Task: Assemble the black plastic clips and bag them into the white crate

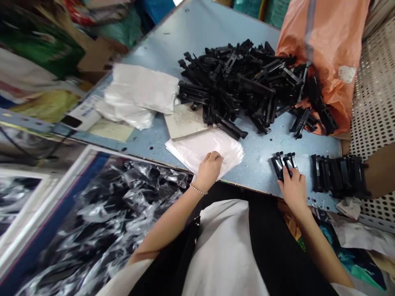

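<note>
My left hand (210, 170) rests on a fanned stack of thin white plastic bags (188, 150) at the table's front edge. Its fingers are curled closed at the top bag; the fingertips are partly hidden. Farther right, my right hand (294, 191) has its fingers closed on a pair of black plastic parts (277, 164) lying side by side on the blue table. To the right of that hand stands a row of several similar black parts (336, 174). A large heap of the same black parts (240, 82) covers the table's middle.
An orange sack (327, 37) lies at the right, beside a perforated metal panel (375, 94). White packets (142, 88) and a flat board (183, 121) sit left of the heap. Below the table, a blue-edged bin (49, 222) holds black parts in clear bags (123, 205).
</note>
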`<state>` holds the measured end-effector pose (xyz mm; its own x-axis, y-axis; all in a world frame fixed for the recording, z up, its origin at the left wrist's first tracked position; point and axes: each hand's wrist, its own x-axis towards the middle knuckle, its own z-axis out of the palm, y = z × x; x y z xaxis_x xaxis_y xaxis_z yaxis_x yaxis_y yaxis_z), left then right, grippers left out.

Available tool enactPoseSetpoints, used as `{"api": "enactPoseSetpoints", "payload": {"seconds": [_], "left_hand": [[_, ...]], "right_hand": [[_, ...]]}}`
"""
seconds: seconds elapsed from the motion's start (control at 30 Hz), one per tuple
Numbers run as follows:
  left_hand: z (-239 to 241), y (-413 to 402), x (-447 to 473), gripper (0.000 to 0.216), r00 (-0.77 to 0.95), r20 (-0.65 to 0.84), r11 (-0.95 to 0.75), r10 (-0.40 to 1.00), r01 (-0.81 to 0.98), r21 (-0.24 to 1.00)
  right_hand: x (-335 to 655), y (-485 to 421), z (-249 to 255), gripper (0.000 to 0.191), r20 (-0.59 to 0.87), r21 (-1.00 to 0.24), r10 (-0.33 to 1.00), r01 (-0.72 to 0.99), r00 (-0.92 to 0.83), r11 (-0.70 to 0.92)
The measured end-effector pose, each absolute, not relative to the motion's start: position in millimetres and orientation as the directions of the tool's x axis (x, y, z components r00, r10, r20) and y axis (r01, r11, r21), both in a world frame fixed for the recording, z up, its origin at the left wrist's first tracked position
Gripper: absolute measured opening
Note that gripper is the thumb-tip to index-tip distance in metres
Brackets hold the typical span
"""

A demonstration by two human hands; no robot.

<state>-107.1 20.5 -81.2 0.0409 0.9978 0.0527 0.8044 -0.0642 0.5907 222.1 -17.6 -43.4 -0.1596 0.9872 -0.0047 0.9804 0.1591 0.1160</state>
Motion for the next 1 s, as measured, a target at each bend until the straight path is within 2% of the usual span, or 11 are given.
{"api": "enactPoseSetpoints", "payload": {"seconds": [0.2, 0.27, 0.33, 0.43, 0.53, 0.6, 0.67, 0.77, 0.9, 0.97, 1.0], "left_hand": [[-80, 27, -143, 0.011, -0.017, -0.093, 0.089, 0.996, 0.509, 0.856], [-75, 19, -147, 0.010, -0.064, -0.060, 0.085, 0.996, 0.538, 0.838], [-72, 9, -145, 0.009, -0.112, 0.048, 0.038, 0.993, 0.663, 0.747], [-74, 0, -141, 0.005, -0.102, 0.098, 0.018, 0.990, 0.776, 0.630], [-80, 6, -146, 0.013, -0.148, 0.027, 0.083, 0.989, 0.683, 0.726], [-82, 14, -154, 0.015, -0.200, -0.047, 0.150, 0.979, 0.540, 0.828], [-83, 21, -162, 0.015, -0.219, -0.136, 0.214, 0.966, 0.388, 0.896], [-83, 24, -169, 0.011, -0.228, -0.190, 0.246, 0.955, 0.247, 0.937], [-84, 19, -168, 0.009, -0.188, 0.012, 0.075, 0.982, 0.447, 0.891], [-86, 18, -166, 0.021, -0.122, 0.110, -0.021, 0.986, 0.569, 0.822], [-88, 18, -165, 0.025, -0.098, 0.129, -0.045, 0.987, 0.599, 0.799]], "right_hand": [[204, 0, -45, 0.055, -0.034, 0.025, 0.912, 0.912, -0.409, 0.410], [190, 7, -44, 0.051, -0.028, -0.025, 0.921, 0.921, -0.389, 0.389], [174, 12, -45, 0.044, -0.036, -0.101, 0.943, 0.940, -0.330, 0.325], [152, 20, -51, 0.051, -0.060, -0.215, 0.920, 0.905, -0.387, 0.366], [140, 35, -60, 0.045, -0.031, -0.296, 0.849, 0.817, -0.527, 0.495], [139, 42, -65, 0.044, 0.022, -0.316, 0.846, 0.799, -0.532, 0.511], [139, 40, -67, 0.050, 0.072, -0.294, 0.880, 0.833, -0.470, 0.469], [146, 25, -66, 0.073, 0.086, -0.241, 0.926, 0.894, -0.368, 0.378], [166, 13, -56, 0.071, -0.052, -0.209, 0.963, 0.946, -0.263, 0.247], [174, 16, -50, 0.063, -0.124, -0.297, 0.974, 0.944, -0.189, 0.145], [176, 19, -48, 0.059, -0.168, -0.407, 0.972, 0.910, -0.164, 0.083]]}}
